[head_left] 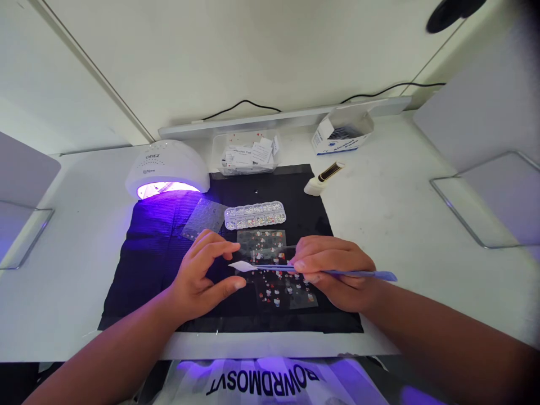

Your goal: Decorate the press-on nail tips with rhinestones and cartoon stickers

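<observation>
My right hand (335, 264) grips a pair of blue-purple tweezers (358, 273) held nearly level. At their tips is a small white pointed piece (242, 266), shaped like a false nail. My left hand (202, 275) is beside that piece, thumb and fingers apart, with nothing visible in it. Under the tweezers lie clear sticker sheets with small white and red cartoon figures, an upper sheet (264, 239) and a lower sheet (295, 292), partly covered by my right hand. Just beyond them sits a clear divided case (255, 215) of small shiny gems.
A white nail lamp (169, 166) glows purple at the back left of the black mat (139, 281). Another clear sheet (205, 216) lies nearby. Behind are a clear tub (217, 152) of packets, an alcohol pad box (341, 135) and a bottle with a black-gold cap (314, 185).
</observation>
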Demonstrator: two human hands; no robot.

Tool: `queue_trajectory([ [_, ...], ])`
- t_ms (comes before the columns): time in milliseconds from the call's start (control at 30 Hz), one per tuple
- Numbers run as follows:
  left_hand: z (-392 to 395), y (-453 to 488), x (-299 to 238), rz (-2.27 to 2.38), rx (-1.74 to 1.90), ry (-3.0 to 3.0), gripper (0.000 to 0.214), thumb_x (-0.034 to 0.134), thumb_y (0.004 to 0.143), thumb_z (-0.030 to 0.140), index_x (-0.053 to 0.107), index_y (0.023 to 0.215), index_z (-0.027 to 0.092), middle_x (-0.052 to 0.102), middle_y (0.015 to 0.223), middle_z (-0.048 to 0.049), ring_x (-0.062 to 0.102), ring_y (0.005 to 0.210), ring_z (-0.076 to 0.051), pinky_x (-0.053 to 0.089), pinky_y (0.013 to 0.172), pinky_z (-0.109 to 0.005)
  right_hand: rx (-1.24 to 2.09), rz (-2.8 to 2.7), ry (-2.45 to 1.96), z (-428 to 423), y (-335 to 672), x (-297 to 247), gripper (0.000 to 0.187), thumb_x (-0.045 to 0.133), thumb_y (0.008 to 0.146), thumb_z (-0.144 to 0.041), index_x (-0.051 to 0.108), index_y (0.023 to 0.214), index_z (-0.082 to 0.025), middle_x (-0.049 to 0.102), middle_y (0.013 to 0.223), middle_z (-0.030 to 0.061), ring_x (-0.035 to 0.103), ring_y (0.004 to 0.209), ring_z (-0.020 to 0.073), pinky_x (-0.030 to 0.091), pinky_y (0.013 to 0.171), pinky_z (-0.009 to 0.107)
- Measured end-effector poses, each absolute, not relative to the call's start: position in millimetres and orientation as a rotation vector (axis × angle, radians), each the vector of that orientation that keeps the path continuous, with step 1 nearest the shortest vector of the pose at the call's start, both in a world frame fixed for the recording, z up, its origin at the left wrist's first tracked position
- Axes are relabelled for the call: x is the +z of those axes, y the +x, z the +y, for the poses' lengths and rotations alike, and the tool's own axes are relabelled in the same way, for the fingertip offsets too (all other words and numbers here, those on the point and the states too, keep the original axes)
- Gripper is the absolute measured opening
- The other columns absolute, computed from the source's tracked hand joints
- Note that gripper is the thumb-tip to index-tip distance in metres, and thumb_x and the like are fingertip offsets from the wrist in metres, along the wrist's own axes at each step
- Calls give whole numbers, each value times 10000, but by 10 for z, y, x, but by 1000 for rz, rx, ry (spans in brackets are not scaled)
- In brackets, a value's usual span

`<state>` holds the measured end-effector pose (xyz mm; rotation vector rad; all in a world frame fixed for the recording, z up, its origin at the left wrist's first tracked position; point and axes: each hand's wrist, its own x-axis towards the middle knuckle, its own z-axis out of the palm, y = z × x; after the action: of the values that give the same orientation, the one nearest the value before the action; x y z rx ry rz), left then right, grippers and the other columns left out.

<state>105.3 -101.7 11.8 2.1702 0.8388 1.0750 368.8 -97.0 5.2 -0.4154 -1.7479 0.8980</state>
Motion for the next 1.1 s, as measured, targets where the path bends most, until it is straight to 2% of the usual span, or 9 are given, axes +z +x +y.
queue_trajectory([
  [133,-1043,1069,131,882,958,1969,340,678,854,274,561,1168,214,518,961,-36,492,890,-161,419,779,-311,971,-1707,-438,-980,3709,35,312,572,853,-49,693,1091,-210,698,843,46,652,725,135,553,625,284],
  [333,-1088,1139,194,911,860,1750,19,594,909,208,581,922,209,514,854,4,496,794,-116,394,723,-269,1015,-1668,-461,-960,3710,20,328,565,855,-43,693,1100,-220,699,825,33,664,749,139,558,641,284],
  [667,-1098,1115,209,965,864,1719,86,576,914,195,564,830,187,500,815,6,479,747,-108,384,685,-258,989,-1685,-536,-956,3692,69,159,595,871,-137,692,981,-200,697,796,35,660,714,133,559,635,273],
  [867,-1077,1141,196,964,870,1755,103,579,907,195,559,807,183,507,790,5,480,728,-111,386,667,-258,1001,-1681,-541,-959,3684,71,147,597,870,-144,696,964,-198,701,788,38,657,684,135,550,603,270],
  [1100,-1088,1157,186,948,854,1784,92,577,905,187,558,814,183,509,782,12,479,732,-107,385,670,-253,1043,-1642,-489,-963,3674,30,230,580,862,-81,700,1020,-198,690,753,28,649,685,131,539,591,262],
])
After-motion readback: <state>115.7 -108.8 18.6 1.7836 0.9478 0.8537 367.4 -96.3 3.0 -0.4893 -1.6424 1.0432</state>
